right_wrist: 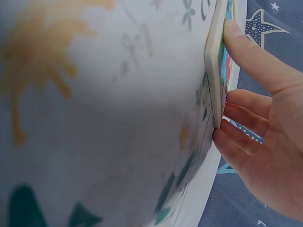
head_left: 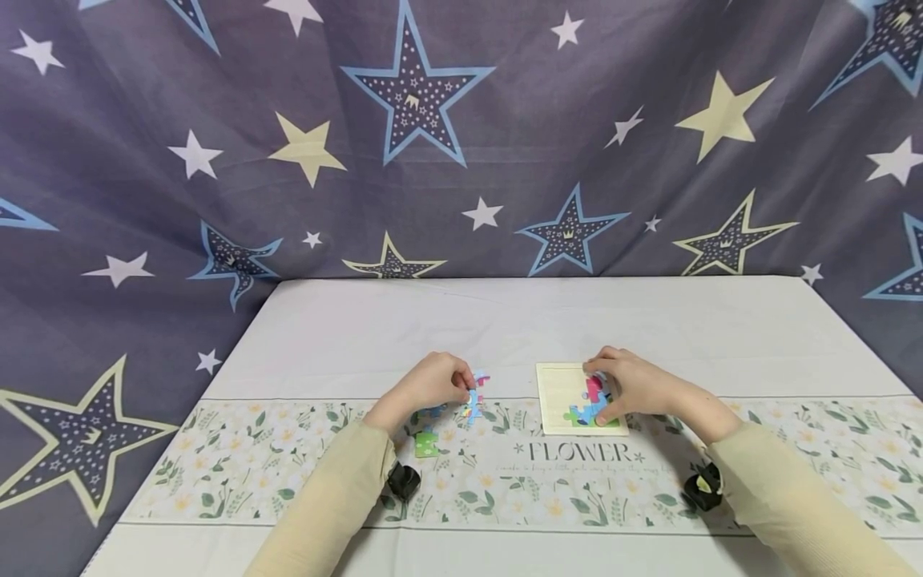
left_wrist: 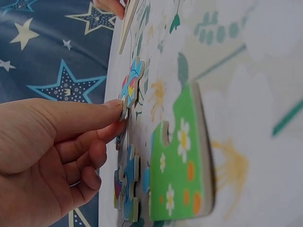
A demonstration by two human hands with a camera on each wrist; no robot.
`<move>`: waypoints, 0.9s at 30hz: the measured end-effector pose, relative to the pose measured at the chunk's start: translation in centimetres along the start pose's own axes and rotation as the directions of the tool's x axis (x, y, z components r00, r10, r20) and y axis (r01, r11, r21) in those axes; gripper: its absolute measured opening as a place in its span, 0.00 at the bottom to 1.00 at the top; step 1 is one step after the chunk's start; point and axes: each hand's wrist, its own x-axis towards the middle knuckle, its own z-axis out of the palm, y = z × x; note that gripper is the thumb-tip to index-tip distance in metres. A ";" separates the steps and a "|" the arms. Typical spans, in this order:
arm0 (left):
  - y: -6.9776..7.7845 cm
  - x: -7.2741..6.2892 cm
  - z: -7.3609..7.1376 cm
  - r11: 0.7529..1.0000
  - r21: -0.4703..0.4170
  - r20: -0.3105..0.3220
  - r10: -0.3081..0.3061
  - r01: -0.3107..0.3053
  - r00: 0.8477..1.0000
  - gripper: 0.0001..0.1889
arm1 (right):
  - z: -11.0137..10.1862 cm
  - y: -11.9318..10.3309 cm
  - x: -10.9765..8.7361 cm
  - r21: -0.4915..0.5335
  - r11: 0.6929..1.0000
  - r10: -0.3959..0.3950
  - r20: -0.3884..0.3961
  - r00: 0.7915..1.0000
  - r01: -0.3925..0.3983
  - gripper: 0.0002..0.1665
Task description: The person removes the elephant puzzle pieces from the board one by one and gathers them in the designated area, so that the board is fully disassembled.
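The left hand is pinching a small, mostly blue jigsaw piece; well apart, the right hand is gripping a pale, square wooden puzzle board, partly filled. A green, daisy-printed jigsaw piece is lying nearby on the white, flower-banded tabletop.
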 end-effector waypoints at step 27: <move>0.4 0.0 0.1 0.998 0.065 0.002 -0.020 0.020 1.000 0.02 | -0.1 0.1 0.0 0.013 1.000 -0.005 0.010 1.000 0.005 0.48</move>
